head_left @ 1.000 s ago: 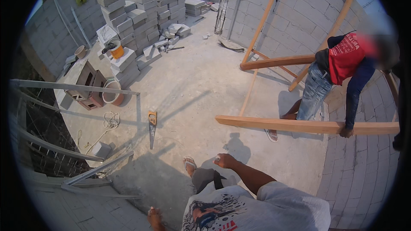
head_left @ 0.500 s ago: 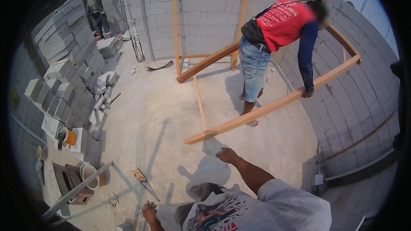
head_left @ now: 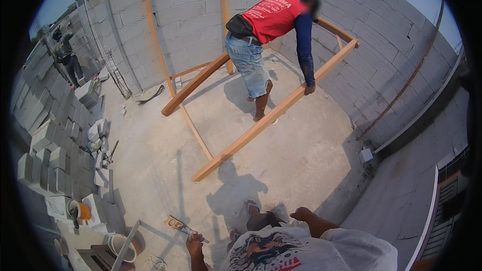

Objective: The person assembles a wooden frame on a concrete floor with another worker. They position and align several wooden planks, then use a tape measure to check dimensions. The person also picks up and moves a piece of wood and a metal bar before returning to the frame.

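Observation:
My left hand hangs at the lower middle, empty, with its fingers loosely apart. In the picture it overlaps the end of a handsaw with a yellow handle, which lies on the concrete floor. Over to the right, my right hand is held in the air in front of my grey shirt, its fingers loosely bent around nothing visible. Ahead, a co-worker in a red and blue top bends over a wooden frame, gripping its near beam with one hand. Neither of my hands touches the frame.
Grey block walls stand behind and to the right. Stacked blocks line the left, near an orange-and-white bucket. Another round bucket and a metal bar are at lower left. A second person stands far left.
My view has swung right and my right hand has drawn back toward my body, away from the frame's near beam. The co-worker still holds the frame.

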The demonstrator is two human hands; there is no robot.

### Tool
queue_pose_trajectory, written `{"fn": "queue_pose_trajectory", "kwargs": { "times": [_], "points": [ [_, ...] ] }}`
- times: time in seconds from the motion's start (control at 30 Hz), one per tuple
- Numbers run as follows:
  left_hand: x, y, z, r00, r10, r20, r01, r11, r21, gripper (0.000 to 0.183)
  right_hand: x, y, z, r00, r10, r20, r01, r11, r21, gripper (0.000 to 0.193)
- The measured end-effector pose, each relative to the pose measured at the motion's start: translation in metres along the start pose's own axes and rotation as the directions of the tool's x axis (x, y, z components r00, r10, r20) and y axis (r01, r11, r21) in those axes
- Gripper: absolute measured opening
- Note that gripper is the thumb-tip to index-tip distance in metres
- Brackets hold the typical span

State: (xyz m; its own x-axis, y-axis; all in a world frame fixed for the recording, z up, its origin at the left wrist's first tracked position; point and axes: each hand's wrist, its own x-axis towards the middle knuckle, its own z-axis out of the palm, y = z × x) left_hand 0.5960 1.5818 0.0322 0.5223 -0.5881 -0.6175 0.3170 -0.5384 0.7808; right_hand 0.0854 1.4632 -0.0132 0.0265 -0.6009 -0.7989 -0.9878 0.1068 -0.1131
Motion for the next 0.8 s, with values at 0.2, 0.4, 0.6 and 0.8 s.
{"fn": "queue_pose_trajectory", "kwargs": {
  "times": [0.2,0.4,0.6,0.8],
  "points": [
    [0.005,0.002,-0.019,0.994,-0.058,0.095,0.049,0.994,0.093,0.036,-0.001,-0.007,0.053,0.994,0.078,-0.077,-0.05,0.948,0.315,0.062],
    [0.011,0.036,0.013,0.986,0.051,0.157,-0.071,0.99,0.123,0.04,0.015,-0.013,0.057,0.968,0.069,-0.242,0.043,0.903,0.428,0.047],
    [0.021,0.022,0.025,0.954,0.136,0.268,-0.19,0.964,0.187,0.042,0.021,-0.023,0.063,0.957,0.087,-0.277,0.066,0.864,0.499,0.04],
    [0.023,-0.026,0.002,0.971,0.048,0.233,-0.096,0.975,0.199,0.041,-0.018,-0.023,0.061,0.982,0.131,-0.139,-0.051,0.883,0.467,0.062]
  ]
}}
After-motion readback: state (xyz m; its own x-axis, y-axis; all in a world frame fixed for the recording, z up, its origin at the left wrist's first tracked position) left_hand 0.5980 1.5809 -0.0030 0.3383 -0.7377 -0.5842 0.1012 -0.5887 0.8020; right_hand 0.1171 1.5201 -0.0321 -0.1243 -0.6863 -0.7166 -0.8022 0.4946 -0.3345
